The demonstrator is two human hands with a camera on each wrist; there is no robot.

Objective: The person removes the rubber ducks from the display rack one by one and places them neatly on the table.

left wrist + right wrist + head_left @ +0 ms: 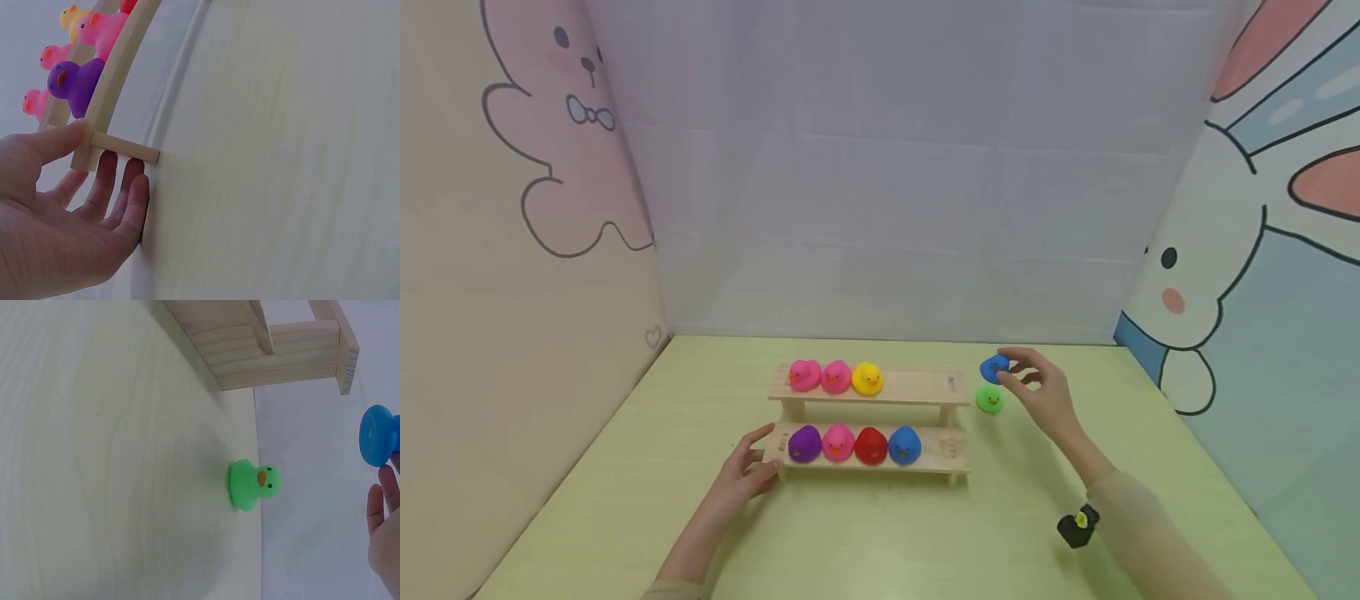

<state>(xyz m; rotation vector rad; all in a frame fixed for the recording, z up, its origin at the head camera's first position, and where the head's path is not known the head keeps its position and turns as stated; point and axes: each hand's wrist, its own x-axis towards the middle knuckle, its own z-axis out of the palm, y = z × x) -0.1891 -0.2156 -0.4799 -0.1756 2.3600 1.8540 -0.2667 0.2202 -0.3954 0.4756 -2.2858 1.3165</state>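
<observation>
My right hand [1047,398] pinches a blue rubber duck [995,368] in the air, beyond the right end of a two-tier wooden rack [925,386]. Below that duck, a green duck [244,485] sits on the table. At the rack's left end, my left hand [75,206] grips the lower tier, thumb on the top edge and fingers bent beneath. A purple duck [804,444], a pink duck [838,442], a red duck [871,446] and another blue duck [905,445] line the lower tier. On the upper one sit two pink ducks [805,375] and a yellow duck [867,379].
The rack stands on a pale yellow-green table [880,533]. A white cloth [895,183] hangs behind it, and printed panels with a bear [565,125] and a rabbit [1195,275] flank the sides. A small black device [1078,527] sits at my right wrist.
</observation>
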